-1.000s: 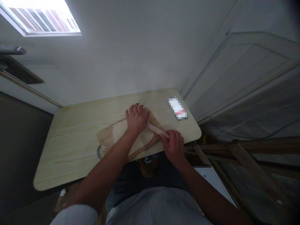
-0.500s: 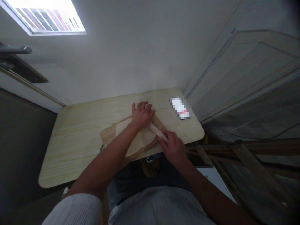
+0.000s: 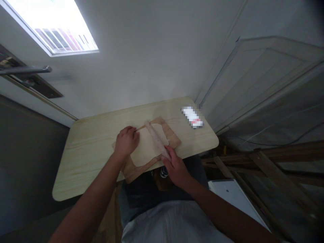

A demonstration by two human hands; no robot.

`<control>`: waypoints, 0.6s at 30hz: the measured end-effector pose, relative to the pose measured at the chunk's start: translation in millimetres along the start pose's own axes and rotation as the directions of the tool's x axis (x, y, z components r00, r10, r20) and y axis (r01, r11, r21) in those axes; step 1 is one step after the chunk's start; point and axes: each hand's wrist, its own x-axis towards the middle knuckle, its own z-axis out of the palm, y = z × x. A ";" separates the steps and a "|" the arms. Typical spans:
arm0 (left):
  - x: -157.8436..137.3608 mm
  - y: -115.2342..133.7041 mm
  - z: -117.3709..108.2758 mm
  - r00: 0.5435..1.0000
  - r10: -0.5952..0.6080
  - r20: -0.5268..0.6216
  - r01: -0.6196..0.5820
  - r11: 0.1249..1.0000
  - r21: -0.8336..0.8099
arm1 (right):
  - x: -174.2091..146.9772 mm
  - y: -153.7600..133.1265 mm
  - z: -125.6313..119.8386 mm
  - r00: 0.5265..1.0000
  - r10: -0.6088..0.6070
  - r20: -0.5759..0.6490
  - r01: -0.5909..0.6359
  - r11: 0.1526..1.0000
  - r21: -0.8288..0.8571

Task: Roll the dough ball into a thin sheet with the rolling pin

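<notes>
A pale rolling pin lies slantwise across a thin, cream dough sheet. My right hand is closed around the pin's near end; the far end is free. Under the dough is a brown, paper-like sheet, its near left corner hanging past the table's front edge. My left hand is at the upper left edge of dough and sheet, fingers curled and closed on the brown sheet's edge. Its fingertips are partly hidden.
A light wood-grain table stands against a white door with a metal handle. A phone with a blurred screen lies at the right. Below right are a white flat box and wooden beams.
My left hand has moved left off the pin's far end to the sheet's left edge. The right hand has shifted slightly left and nearer me with the pin. The view has tilted a little.
</notes>
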 end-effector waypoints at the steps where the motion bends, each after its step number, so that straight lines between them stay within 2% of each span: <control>1: -6.3 -1.6 -1.3 1.000 -0.004 0.025 0.003 1.000 0.012 | -0.2 4.9 -5.4 1.000 0.007 -0.008 -0.007 0.999 0.043; 3: -16.4 -1.1 -2.8 0.999 -0.013 0.039 0.012 1.000 0.027 | -2.3 13.8 -13.8 0.999 0.029 -0.025 -0.026 0.993 0.118; 6: -23.7 5.0 -4.7 0.999 -0.034 -0.008 0.034 0.998 0.048 | -8.2 22.8 -19.2 0.995 0.094 -0.024 -0.085 0.965 0.249; 10: -25.1 14.3 -10.6 0.999 -0.049 -0.008 0.049 0.996 0.070 | -15.8 28.2 -19.3 0.984 0.177 -0.018 -0.150 0.881 0.449; 14: -24.1 20.4 -16.7 0.997 -0.081 0.012 0.080 0.992 0.099 | -17.8 32.7 -22.1 0.980 0.193 -0.050 -0.129 0.807 0.577; 18: -14.8 21.7 -20.1 0.992 -0.124 0.024 0.121 0.987 0.104 | -15.2 40.0 -27.4 0.974 0.209 -0.090 -0.110 0.777 0.620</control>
